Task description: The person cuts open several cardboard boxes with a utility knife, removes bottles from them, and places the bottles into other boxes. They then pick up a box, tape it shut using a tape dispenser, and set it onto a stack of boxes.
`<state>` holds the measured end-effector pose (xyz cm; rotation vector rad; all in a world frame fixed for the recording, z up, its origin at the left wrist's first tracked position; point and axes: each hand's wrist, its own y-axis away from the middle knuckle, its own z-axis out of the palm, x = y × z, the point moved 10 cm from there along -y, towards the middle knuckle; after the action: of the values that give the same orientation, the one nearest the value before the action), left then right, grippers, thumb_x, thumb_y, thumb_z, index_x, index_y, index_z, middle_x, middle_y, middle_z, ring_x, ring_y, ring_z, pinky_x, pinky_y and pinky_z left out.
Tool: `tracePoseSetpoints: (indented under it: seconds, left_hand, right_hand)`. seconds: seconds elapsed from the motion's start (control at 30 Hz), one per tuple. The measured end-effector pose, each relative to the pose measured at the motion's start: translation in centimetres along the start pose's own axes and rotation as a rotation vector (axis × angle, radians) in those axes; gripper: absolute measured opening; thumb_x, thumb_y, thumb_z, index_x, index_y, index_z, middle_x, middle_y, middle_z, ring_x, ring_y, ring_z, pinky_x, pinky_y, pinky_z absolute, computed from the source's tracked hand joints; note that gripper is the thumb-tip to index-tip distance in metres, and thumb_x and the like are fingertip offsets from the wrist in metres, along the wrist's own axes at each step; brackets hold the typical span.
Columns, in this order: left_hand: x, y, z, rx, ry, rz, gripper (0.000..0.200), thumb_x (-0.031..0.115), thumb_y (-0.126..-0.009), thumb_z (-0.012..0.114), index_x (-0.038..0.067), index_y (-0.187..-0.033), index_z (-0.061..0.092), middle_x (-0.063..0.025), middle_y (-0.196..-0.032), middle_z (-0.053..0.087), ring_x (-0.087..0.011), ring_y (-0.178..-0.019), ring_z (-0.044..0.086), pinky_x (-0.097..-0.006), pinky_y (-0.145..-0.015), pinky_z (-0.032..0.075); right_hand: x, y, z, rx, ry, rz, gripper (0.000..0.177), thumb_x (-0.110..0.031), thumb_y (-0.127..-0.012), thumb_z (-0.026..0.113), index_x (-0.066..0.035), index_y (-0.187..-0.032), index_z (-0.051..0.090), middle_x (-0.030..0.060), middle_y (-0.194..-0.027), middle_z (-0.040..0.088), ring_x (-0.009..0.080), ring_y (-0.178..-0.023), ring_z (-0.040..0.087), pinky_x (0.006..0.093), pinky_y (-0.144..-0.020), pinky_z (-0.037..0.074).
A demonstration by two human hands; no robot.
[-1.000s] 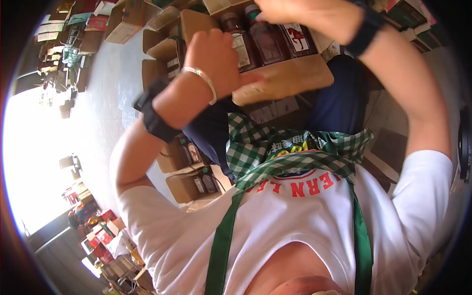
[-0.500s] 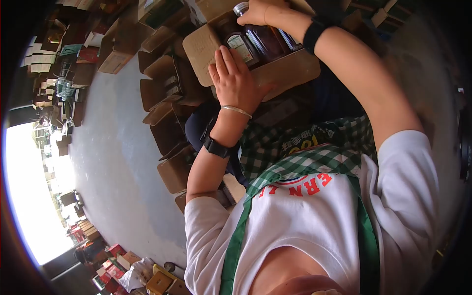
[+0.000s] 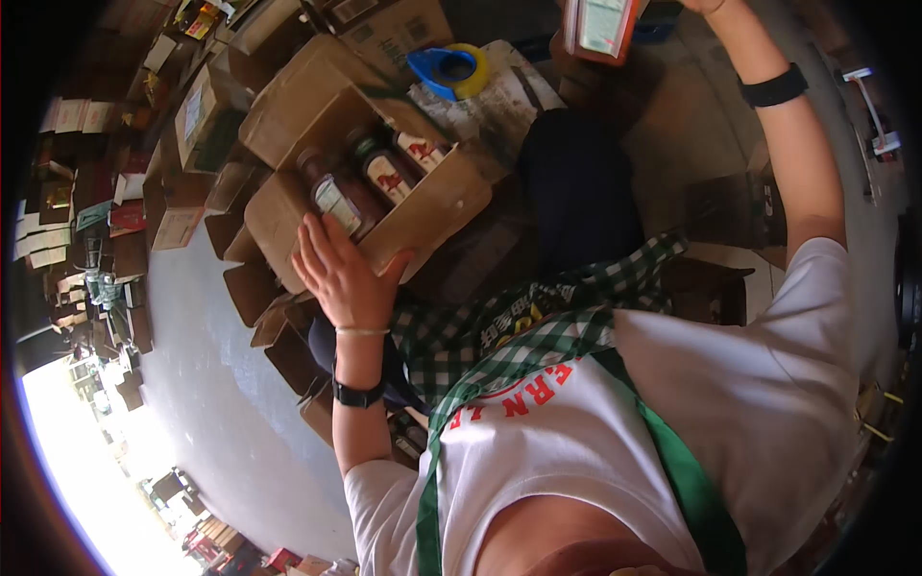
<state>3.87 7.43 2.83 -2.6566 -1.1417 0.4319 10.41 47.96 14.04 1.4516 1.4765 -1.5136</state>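
My left hand [image 3: 344,274] lies with spread fingers against the near left flap of an open cardboard box [image 3: 437,206]. Inside the box are a brown bottle with a pale label [image 3: 338,204], a bottle with a green neck and a red-and-white label [image 3: 387,176], and another labelled bottle [image 3: 420,149]. At the top edge, mostly cut off, is my right hand [image 3: 709,5]. A glass bottle of reddish-brown liquid [image 3: 600,29] hangs beside it, base down, apparently held by its neck. The neck and gripping fingers are out of frame.
A blue and yellow tape dispenser [image 3: 451,72] rests on a worn, pale surface [image 3: 495,115] behind the box. Another carton [image 3: 389,34] stands farther back. Open cartons [image 3: 252,288] line the left, beside the grey floor [image 3: 230,403]. My dark-clothed knee [image 3: 581,182] is right of the box.
My right hand has lifted a bottle out of the box and carried it up and to the right. My left hand stays at the box's flap. The view has shifted, showing the tape dispenser.
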Motion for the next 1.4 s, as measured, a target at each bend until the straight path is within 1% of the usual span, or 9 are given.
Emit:
tracePoseSetpoints:
  seconds: [0.1, 0.23, 0.4, 0.53, 0.87, 1.1, 1.2, 1.3, 1.4]
  left_hand:
    - [0.1, 0.1, 0.1, -0.046, -0.048, -0.001, 0.105, 0.067, -0.062, 0.063, -0.006, -0.131, 0.035, -0.0231, -0.137, 0.033, -0.0386, -0.128, 0.030, -0.0518, -0.106, 0.020]
    - [0.3, 0.4, -0.3, -0.048, -0.047, 0.069, 0.106, 0.070, -0.067, 0.058, -0.006, -0.134, 0.029, -0.0234, -0.139, 0.030, -0.0407, -0.128, 0.028, -0.0545, -0.105, 0.020]
    - [0.4, 0.6, -1.2, -0.103, -0.030, 0.067, 0.105, 0.071, -0.068, 0.056, -0.006, -0.135, 0.028, -0.0226, -0.140, 0.028, -0.0403, -0.129, 0.027, -0.0545, -0.105, 0.021]
    - [0.4, 0.6, -1.1, -0.108, -0.028, 0.046, 0.104, 0.070, -0.070, 0.056, -0.005, -0.136, 0.028, -0.0215, -0.141, 0.028, -0.0398, -0.130, 0.026, -0.0544, -0.105, 0.020]
    - [0.0, 1.1, -0.6, -0.164, -0.022, 0.020, 0.107, 0.075, -0.070, 0.051, -0.003, -0.138, 0.024, -0.0210, -0.142, 0.027, -0.0398, -0.131, 0.025, -0.0541, -0.106, 0.021]
    - [-0.7, 1.6, -0.4, -0.246, 0.024, -0.087, 0.110, 0.075, -0.068, 0.053, 0.000, -0.140, 0.019, -0.0207, -0.143, 0.023, -0.0404, -0.132, 0.021, -0.0551, -0.105, 0.020]
    - [-0.9, 2.0, -0.1, -0.267, 0.023, -0.093, 0.109, 0.074, -0.068, 0.054, 0.000, -0.140, 0.019, -0.0214, -0.143, 0.023, -0.0412, -0.132, 0.020, -0.0550, -0.106, 0.020]
    - [-0.8, 1.5, 0.0, -0.224, 0.068, -0.069, 0.107, 0.073, -0.069, 0.055, 0.000, -0.139, 0.020, -0.0220, -0.143, 0.023, -0.0420, -0.132, 0.021, -0.0551, -0.106, 0.019]
    - [-0.3, 1.2, -0.4, -0.202, 0.072, -0.060, 0.105, 0.071, -0.070, 0.056, 0.000, -0.139, 0.022, -0.0222, -0.143, 0.023, -0.0425, -0.131, 0.021, -0.0556, -0.105, 0.019]
  right_hand:
    - [11.9, 2.0, -3.8, 0.011, -0.469, 0.256, 0.027, -0.022, -0.088, 0.056, -0.004, -0.106, 0.054, 0.0024, -0.085, 0.061, 0.0097, -0.072, 0.059, 0.0235, -0.062, 0.049]
    - [23.0, 3.7, -7.2, -0.034, -0.188, 0.421, 0.035, -0.028, -0.082, 0.066, -0.008, -0.110, 0.058, -0.0012, -0.097, 0.060, 0.0096, -0.096, 0.055, 0.0266, -0.087, 0.043]
    - [17.7, 5.6, -4.1, -0.042, 1.134, -0.044, 0.047, -0.025, -0.068, 0.075, -0.006, -0.106, 0.058, 0.0203, -0.134, 0.030, 0.0359, -0.116, 0.043, 0.0374, -0.096, 0.040]
    - [19.8, 8.6, -1.3, -0.233, 1.309, -0.149, 0.042, -0.016, -0.061, 0.076, -0.006, -0.096, 0.055, 0.0180, -0.135, 0.029, 0.0376, -0.124, 0.035, 0.0421, -0.098, 0.038]
    - [36.5, 9.5, -1.8, -0.403, 1.010, 0.640, 0.047, -0.034, -0.070, 0.068, -0.005, -0.108, 0.061, 0.0264, -0.121, 0.045, 0.0390, -0.111, 0.047, 0.0400, -0.093, 0.042]
    - [47.4, 11.5, 2.3, -0.536, 0.883, 0.683, 0.050, -0.032, -0.074, 0.066, -0.002, -0.114, 0.059, 0.0253, -0.120, 0.051, 0.0368, -0.105, 0.053, 0.0394, -0.093, 0.042]
    - [46.8, 10.6, 1.6, -0.383, 1.513, 0.558, 0.047, -0.032, -0.079, 0.062, -0.003, -0.115, 0.059, 0.0209, -0.118, 0.054, 0.0336, -0.108, 0.052, 0.0392, -0.096, 0.040]
    - [51.5, 12.3, -0.3, -0.577, 0.511, 0.665, 0.051, -0.036, -0.082, 0.060, -0.005, -0.122, 0.054, 0.0168, -0.124, 0.052, 0.0309, -0.113, 0.049, 0.0381, -0.097, 0.038]
    - [53.3, 14.8, -5.4, -0.152, 0.820, 0.851, 0.051, -0.045, -0.085, 0.056, -0.005, -0.118, 0.058, 0.0141, -0.118, 0.058, 0.0249, -0.108, 0.054, 0.0347, -0.096, 0.040]
